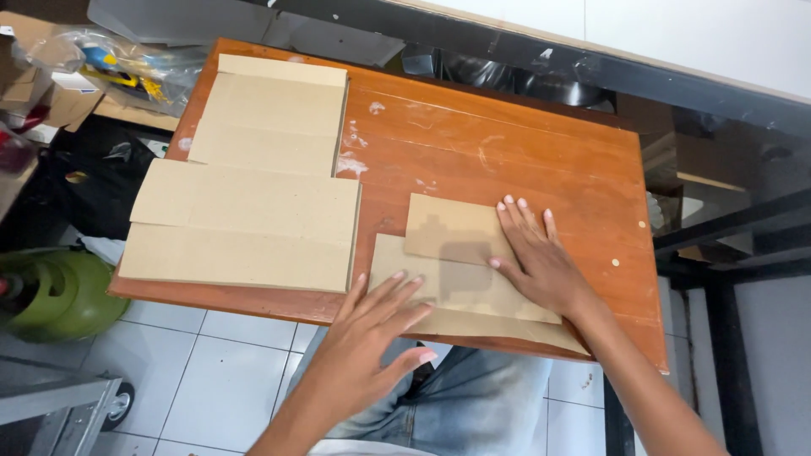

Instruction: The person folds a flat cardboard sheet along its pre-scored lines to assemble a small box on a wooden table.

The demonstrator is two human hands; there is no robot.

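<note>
Cardboard blank [460,279] lies flat and partly folded near the wooden table's [524,143] front edge, right hand [536,257] pressing it with spread fingers, left hand [372,333] open at its corner, while two flat stacks [253,194] wait alongside, unfolded.

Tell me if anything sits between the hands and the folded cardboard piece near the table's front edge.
Nothing visible does. The right hand lies flat on the cardboard piece, and the left hand touches its near edge with open fingers. The cardboard stacks lie apart to the left on the table.
</note>
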